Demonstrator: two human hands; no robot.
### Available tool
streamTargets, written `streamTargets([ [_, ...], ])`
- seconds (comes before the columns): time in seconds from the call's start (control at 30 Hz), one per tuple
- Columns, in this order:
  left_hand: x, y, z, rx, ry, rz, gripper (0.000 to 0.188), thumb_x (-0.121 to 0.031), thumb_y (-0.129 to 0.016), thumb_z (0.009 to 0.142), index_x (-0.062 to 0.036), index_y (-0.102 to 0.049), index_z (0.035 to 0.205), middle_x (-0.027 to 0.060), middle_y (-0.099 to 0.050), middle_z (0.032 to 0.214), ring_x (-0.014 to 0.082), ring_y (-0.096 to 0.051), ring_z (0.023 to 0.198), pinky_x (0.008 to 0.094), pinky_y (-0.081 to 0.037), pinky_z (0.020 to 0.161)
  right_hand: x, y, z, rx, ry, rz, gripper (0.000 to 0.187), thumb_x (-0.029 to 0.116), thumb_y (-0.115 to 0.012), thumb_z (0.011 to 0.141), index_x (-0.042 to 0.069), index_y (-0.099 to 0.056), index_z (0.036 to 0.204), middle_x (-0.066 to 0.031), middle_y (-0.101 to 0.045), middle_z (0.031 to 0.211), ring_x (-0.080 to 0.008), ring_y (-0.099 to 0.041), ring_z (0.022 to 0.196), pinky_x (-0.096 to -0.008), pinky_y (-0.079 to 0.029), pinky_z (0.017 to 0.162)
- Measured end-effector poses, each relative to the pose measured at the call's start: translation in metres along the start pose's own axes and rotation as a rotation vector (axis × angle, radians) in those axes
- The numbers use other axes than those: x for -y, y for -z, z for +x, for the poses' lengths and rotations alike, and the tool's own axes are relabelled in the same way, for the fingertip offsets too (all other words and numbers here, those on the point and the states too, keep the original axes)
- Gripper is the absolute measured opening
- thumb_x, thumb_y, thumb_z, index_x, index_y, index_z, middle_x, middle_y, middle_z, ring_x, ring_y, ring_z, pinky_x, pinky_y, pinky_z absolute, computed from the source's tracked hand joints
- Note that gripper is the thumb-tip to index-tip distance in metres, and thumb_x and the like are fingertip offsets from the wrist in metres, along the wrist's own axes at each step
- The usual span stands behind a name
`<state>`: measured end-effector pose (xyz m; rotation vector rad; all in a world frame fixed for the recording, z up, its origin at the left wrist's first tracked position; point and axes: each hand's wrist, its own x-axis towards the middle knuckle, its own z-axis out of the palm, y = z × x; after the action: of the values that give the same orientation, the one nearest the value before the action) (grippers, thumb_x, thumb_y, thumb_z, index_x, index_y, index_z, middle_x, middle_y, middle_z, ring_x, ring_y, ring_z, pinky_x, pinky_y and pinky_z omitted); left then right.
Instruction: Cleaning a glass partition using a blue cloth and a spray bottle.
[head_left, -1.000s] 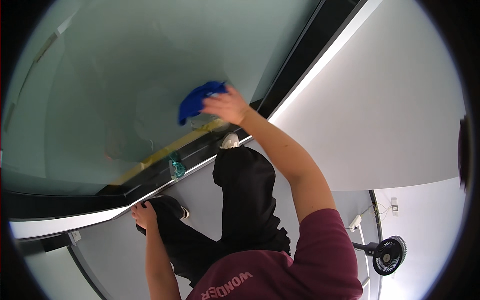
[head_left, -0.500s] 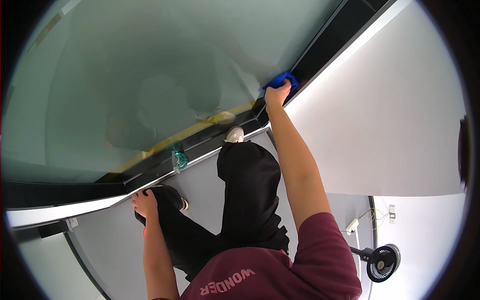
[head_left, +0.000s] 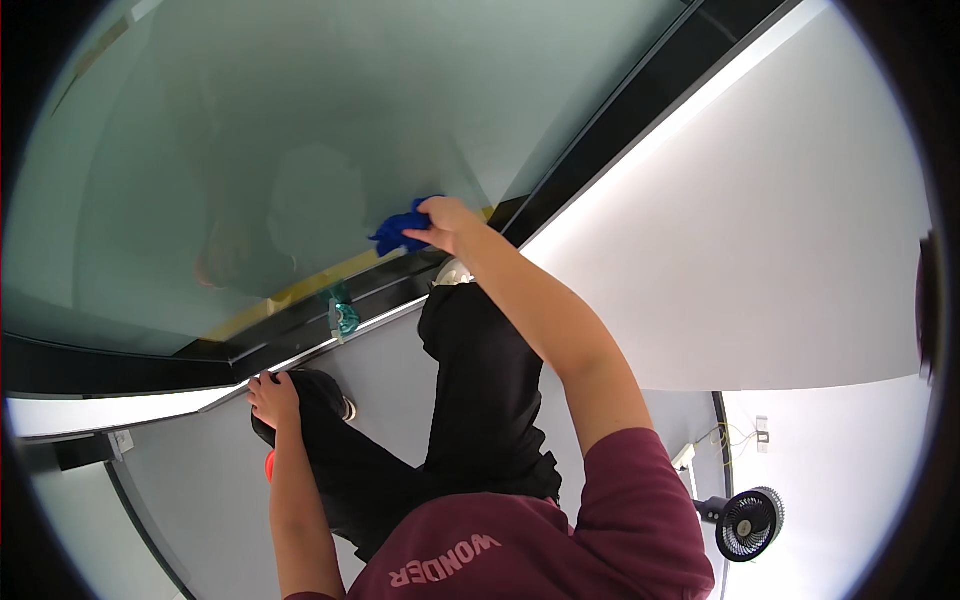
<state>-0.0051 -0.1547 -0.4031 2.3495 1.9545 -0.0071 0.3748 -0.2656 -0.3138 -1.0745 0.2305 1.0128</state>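
The largest thing was the glass pane (head_left: 330,120), which filled the upper left and carried faint reflections. These could be mistaken for marks, so it seemed wise to judge the surface from more than one angle. The white wall (head_left: 740,210) rose on the right, and the grey floor (head_left: 390,372) lay below. A black frame (head_left: 640,115) bordered the pane along its right side and bottom; its lower right corner looked like the awkward spot, best met with a folded edge of fabric. The black trousers (head_left: 475,385) showed both knees bent close to that bottom edge, a posture that probably gave good reach low down. A yellow strip (head_left: 300,290) ran along the foot of the pane; light, lengthwise strokes would likely have kept its edge from lifting.

The blue cloth (head_left: 398,232) was at the bottom of the pane, near that corner, bunched rather than flat. Spreading it under the palm would probably have given wider, more even contact. The right hand (head_left: 445,225) pinched it between thumb and fingers; how hard it pressed could not be told. The left hand (head_left: 275,400) lay over the left knee, fingers somewhat apart, gripping no tool, and seemed a useful brace. A small shiny teal thing (head_left: 346,318) sat at the bottom frame, its kind unclear, and low strokes called for clearance around it.
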Motion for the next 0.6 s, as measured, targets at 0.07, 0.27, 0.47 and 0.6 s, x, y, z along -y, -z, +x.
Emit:
streamTargets([
  [0.07, -0.007, -0.002, -0.002, 0.004, -0.02, -0.015, 0.036, -0.032, -0.046, 0.082, -0.0107, -0.059, 0.108, 0.0085, -0.05, 0.116, 0.0303, -0.049, 0.105, 0.0457, -0.043, 0.084, -0.005, -0.018, -0.012, 0.012, -0.036, 0.032, 0.021, 0.004, -0.046, 0.087, -0.002, -0.047, 0.108, -0.0189, -0.046, 0.11, -0.0367, -0.052, 0.101, -0.0549, -0.049, 0.086],
  [0.27, -0.011, -0.003, -0.008, 0.003, -0.056, -0.003, 0.036, -0.032, -0.046, 0.082, -0.0115, -0.059, 0.108, 0.0082, -0.049, 0.117, 0.03, -0.048, 0.107, 0.0451, -0.043, 0.085, -0.011, -0.029, -0.023, 0.085, -0.123, 0.073, 0.026, -0.002, -0.045, 0.085, -0.005, -0.042, 0.111, -0.0191, -0.044, 0.116, -0.0362, -0.051, 0.106, -0.0529, -0.046, 0.092],
  [0.47, -0.002, -0.006, -0.005, -0.033, -0.02, -0.039, 0.035, -0.033, -0.046, 0.082, -0.0135, -0.059, 0.108, 0.0076, -0.05, 0.117, 0.0293, -0.049, 0.106, 0.0442, -0.044, 0.085, 0.027, 0.04, 0.007, 0.151, -0.205, -0.045, 0.03, -0.003, -0.046, 0.084, -0.005, -0.043, 0.113, -0.0186, -0.048, 0.115, -0.0334, -0.05, 0.108, -0.0519, -0.04, 0.098],
  [0.6, -0.003, -0.008, -0.003, 0.003, -0.012, -0.015, 0.035, -0.033, -0.047, 0.082, -0.0143, -0.058, 0.109, 0.0064, -0.05, 0.117, 0.0291, -0.049, 0.105, 0.0439, -0.044, 0.085, 0.054, 0.094, 0.023, 0.003, -0.172, -0.061, 0.032, -0.004, -0.046, 0.083, -0.004, -0.043, 0.114, -0.0183, -0.048, 0.116, -0.0337, -0.049, 0.11, -0.0528, -0.038, 0.099],
])
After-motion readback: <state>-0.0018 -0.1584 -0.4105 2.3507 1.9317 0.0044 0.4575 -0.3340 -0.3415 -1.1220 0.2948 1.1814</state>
